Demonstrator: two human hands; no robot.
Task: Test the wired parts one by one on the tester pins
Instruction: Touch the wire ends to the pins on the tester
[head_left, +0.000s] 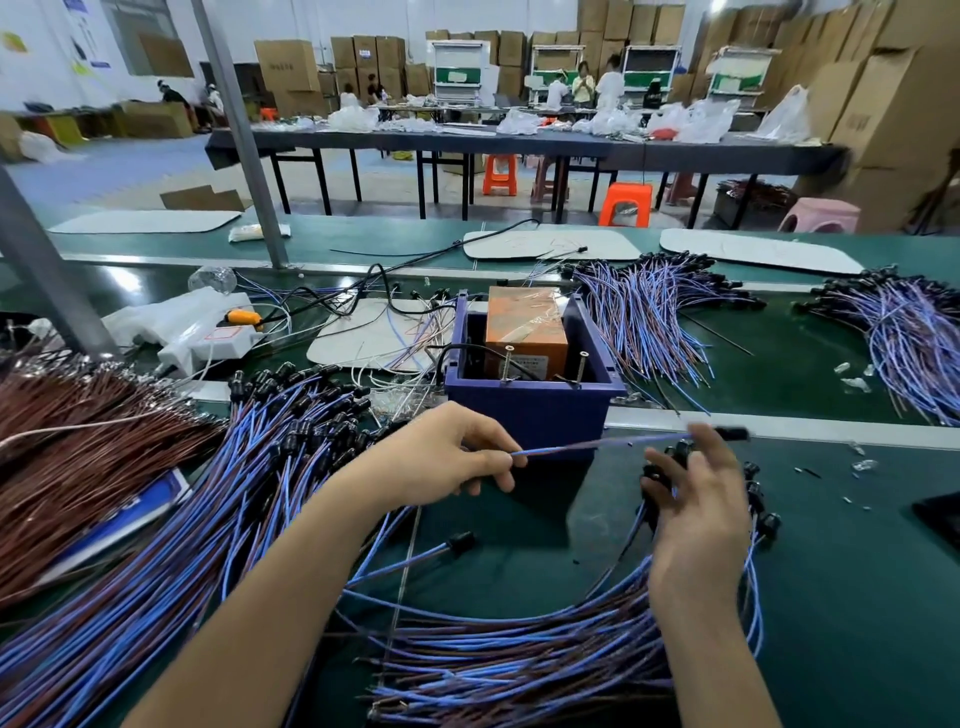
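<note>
My left hand pinches the bare end of one blue-and-brown wired part. The part stretches right, blurred, to its black head near my right fingertips. My right hand grips a bunch of wired parts by their black heads; their wires loop down and left across the green mat. Just behind both hands stands the tester, a blue box holding an orange unit, with two upright screw pins at its front rim. The single part hangs in front of the box, below the pins.
A big heap of blue wired parts lies at my left, with brown wires beyond it. More wired bundles lie on the belt at right. A white power strip sits behind left, a grey post at far left.
</note>
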